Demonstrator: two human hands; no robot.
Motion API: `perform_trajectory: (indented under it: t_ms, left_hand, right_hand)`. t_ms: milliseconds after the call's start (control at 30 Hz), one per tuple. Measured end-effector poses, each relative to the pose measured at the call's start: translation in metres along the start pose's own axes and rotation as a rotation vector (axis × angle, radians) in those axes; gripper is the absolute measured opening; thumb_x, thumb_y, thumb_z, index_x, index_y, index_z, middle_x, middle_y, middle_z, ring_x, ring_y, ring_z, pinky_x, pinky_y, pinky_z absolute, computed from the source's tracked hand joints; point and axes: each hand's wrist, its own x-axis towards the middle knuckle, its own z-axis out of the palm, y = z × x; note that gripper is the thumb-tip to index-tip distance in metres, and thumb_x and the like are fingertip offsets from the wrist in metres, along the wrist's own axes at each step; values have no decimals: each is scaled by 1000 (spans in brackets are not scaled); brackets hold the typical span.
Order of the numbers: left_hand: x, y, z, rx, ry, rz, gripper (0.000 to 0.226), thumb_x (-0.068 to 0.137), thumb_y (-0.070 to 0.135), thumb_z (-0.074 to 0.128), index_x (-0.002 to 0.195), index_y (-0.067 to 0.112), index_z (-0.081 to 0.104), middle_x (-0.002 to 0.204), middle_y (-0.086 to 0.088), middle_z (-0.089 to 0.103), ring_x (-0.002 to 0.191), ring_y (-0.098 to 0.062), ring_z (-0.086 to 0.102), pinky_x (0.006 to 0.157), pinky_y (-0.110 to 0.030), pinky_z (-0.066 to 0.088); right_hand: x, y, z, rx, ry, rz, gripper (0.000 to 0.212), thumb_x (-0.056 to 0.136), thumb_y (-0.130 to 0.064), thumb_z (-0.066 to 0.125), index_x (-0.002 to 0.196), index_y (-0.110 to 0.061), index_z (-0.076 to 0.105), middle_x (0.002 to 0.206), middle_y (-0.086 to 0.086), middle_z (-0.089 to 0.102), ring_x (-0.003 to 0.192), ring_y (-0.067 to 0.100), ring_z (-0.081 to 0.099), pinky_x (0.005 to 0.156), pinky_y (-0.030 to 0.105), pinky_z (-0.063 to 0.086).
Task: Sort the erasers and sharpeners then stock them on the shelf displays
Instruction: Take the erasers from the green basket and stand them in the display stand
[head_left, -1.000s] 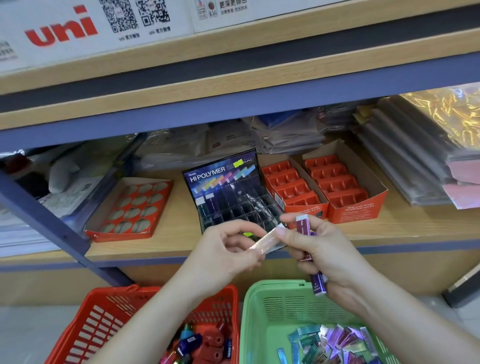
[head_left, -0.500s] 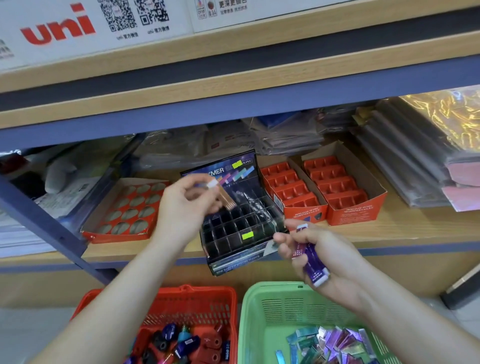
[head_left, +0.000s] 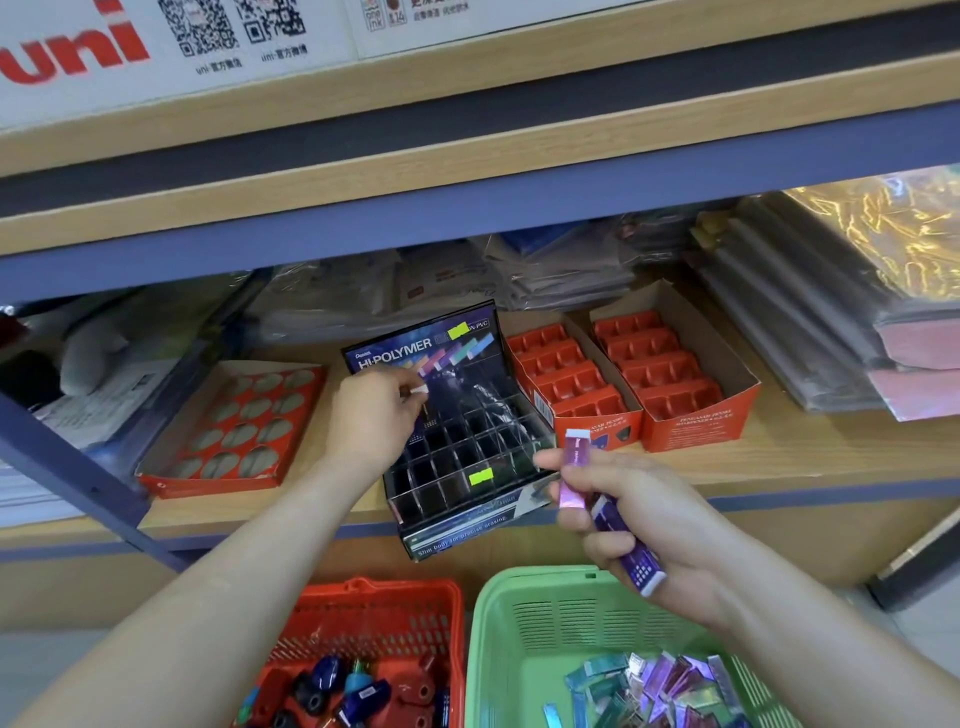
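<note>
The left hand (head_left: 371, 415) pinches a slim eraser (head_left: 420, 389) by its upper end between thumb and fingertips, its lower end aimed into a back cell of the black display tray (head_left: 467, 462) just under the hand. The right hand (head_left: 618, 519) is closed around spare stick erasers: a pink one (head_left: 574, 467) standing up between thumb and forefinger, a darker purple one (head_left: 631, 558) lying across the palm.

These look light and stiff enough to steer by one end, though the foil sleeves are probably slick; I'd grip on the sleeve near the top, leaving the bottom free to find its slot. The thin tray dividers likely won't forgive a skewed entry.

Below the right hand, the green basket (head_left: 524, 623) holds more wrapped erasers (head_left: 654, 686). Below the left forearm, the red basket (head_left: 384, 618) holds sharpeners (head_left: 332, 686). On the shelf (head_left: 779, 441) beyond, the orange trays (head_left: 675, 410) right of the display sit unfilled.
</note>
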Motion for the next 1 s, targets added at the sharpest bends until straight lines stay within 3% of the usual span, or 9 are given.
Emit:
perform_trajectory:
  t_ms: [200,367,467,567,667,767,867,1000]
  left_hand:
    - [-2,3,6,220,-49,168,14,89,16,63,99,7,67,100,-10,66,91,-31,63,76,-37,51]
    - [-5,10,2,200,-17,118,16,89,10,62,102,7,69,107,-9,63,91,-30,63,77,-37,50]
    - [-22,37,-14,-190,-54,-60,15,93,19,59,96,16,74,90,6,69,75,-12,61,71,-26,50]
    - [-56,71,-27,-836,-281,-303,24,96,23,56,84,11,73,72,-4,69,55,-12,54,50,-24,47]
    - [-88,91,-29,-1003,-350,-299,17,92,19,60,90,7,72,72,-8,67,60,-14,57,55,-24,51]
    - [-99,91,-24,-1080,-268,-373,10,88,12,65,92,7,73,75,-12,70,65,-15,62,62,-23,53]
    - [-94,80,-29,-1095,-166,-458,10,86,5,67,96,6,69,74,-13,71,63,-17,64,62,-22,54]
    - [-66,45,-44,-853,41,-421,8,90,10,63,94,11,70,74,-6,72,63,-13,66,69,-28,59]
  right_hand:
    - [1,2,0,-124,9,-74,19,86,-1,65,104,0,63,75,11,68,45,4,43,30,12,27]
    - [0,2,1,-128,15,-110,14,85,-8,67,98,-8,63,71,9,66,42,3,33,31,13,25]
    - [0,2,1,-117,12,-120,15,86,-8,66,101,-10,63,70,8,64,40,3,29,31,13,23]
    - [1,3,1,-147,-12,-140,13,85,-9,67,98,-12,65,69,6,62,39,2,28,32,13,23]
    - [0,6,3,-214,-66,-142,9,78,-17,71,87,-18,71,74,7,61,41,3,26,33,14,21]
    - [2,11,5,-234,-51,-91,7,83,-14,70,88,-19,71,78,5,58,44,5,29,34,14,21]
    - [6,12,4,-84,83,-22,24,84,5,53,97,-12,63,78,7,54,49,9,39,36,17,25]
    - [9,6,-2,101,194,-52,44,72,21,29,92,-10,52,84,15,53,63,17,47,48,24,27]
